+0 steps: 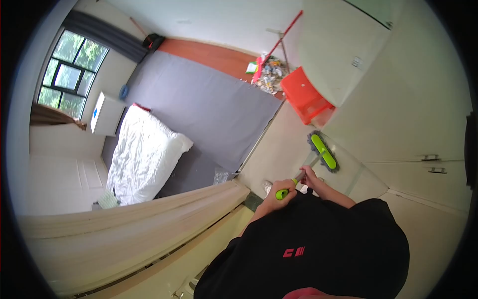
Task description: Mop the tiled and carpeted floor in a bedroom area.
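Mop (323, 152) handle sits gripped in our left hand (281, 192) and right hand (309, 175), fingers wrapped tight, so we press its head flat beside the orange stool (306, 94)

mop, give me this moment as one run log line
left hand: shut on mop handle end | right hand: shut on handle lower down | mop: green head on pale floor | orange stool: beyond mop head
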A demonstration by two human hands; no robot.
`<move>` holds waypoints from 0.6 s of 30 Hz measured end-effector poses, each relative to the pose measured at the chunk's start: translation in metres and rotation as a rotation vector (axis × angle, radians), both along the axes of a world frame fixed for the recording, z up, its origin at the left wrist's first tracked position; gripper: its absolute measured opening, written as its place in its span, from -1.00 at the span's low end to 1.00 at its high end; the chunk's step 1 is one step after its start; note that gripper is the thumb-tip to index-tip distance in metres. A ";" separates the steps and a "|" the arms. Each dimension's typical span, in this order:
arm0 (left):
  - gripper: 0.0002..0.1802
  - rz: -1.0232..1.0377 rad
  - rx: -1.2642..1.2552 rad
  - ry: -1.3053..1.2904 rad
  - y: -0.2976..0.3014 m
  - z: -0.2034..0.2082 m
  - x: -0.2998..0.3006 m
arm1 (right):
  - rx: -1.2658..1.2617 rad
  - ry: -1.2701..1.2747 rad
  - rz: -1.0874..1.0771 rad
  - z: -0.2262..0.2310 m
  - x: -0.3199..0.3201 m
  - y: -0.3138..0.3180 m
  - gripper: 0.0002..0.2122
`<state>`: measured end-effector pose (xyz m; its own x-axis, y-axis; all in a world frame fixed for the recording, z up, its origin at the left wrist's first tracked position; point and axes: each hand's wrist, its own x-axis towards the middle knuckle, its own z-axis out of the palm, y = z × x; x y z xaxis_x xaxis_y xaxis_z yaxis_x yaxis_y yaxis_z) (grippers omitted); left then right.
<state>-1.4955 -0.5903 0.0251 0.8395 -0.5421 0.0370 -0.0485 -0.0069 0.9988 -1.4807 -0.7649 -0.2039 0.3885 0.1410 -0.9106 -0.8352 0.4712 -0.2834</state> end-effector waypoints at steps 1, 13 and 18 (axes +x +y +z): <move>-0.82 0.053 0.029 -0.032 0.019 0.003 0.000 | 0.012 -0.014 0.095 0.005 0.012 0.019 -0.80; -0.76 0.299 0.163 -0.338 0.168 0.042 0.018 | 0.156 -0.097 0.292 0.029 0.101 0.228 -0.91; -0.78 0.389 0.177 -0.342 0.195 0.035 0.057 | 0.307 0.022 0.286 0.040 0.153 0.273 -0.88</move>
<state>-1.4388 -0.3955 0.0599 0.9353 -0.2166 0.2798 -0.3309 -0.2555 0.9084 -1.3279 -0.4916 -0.1638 0.2749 0.5064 -0.8173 -0.9490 0.2792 -0.1462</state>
